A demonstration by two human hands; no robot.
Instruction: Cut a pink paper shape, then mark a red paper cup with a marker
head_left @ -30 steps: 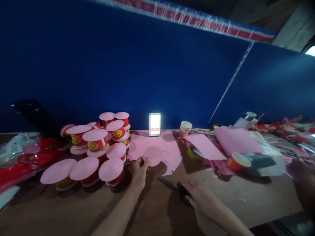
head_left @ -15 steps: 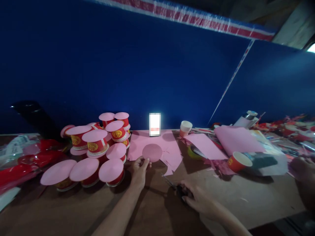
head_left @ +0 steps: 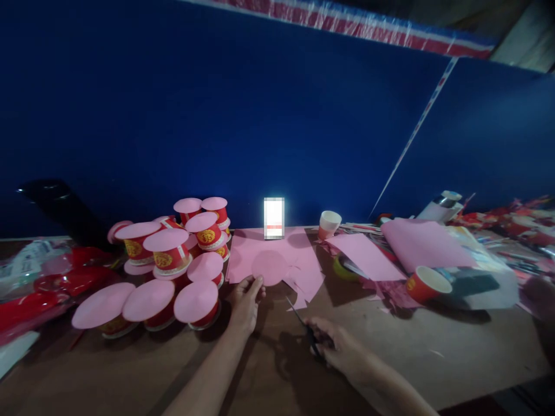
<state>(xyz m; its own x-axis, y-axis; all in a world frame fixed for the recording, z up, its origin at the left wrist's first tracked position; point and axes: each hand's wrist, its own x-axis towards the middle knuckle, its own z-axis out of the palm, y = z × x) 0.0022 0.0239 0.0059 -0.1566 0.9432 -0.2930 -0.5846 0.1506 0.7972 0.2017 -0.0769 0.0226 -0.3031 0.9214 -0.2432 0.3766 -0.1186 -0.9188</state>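
My left grip (head_left: 248, 294) pinches a pink disc (head_left: 271, 266) by its near edge, with my thumb on top. I think I hold just the edge so the rest stays flat. The disc is in front of me, over the pink paper (head_left: 243, 248). It is the same color, so I can't tell if they touch.

My right grip (head_left: 330, 342) is wrapped around the black scissors (head_left: 309, 333). The blades point away from me, toward the cut corner of the paper, and that likely keeps my fingers off the sharp part.

To my left are red cups (head_left: 169, 258) with pink discs on top like flat hats. Some are piled on others, maybe to save room on the counter (head_left: 403, 358). The hats hide whatever may be in them.

On the other side, a white-and-red cup (head_left: 329, 225) stands at the back. A red cup with a gold mark (head_left: 427, 285) tips over near the pink scraps (head_left: 392, 294). Both have open tops and pale insides, with no hat on.
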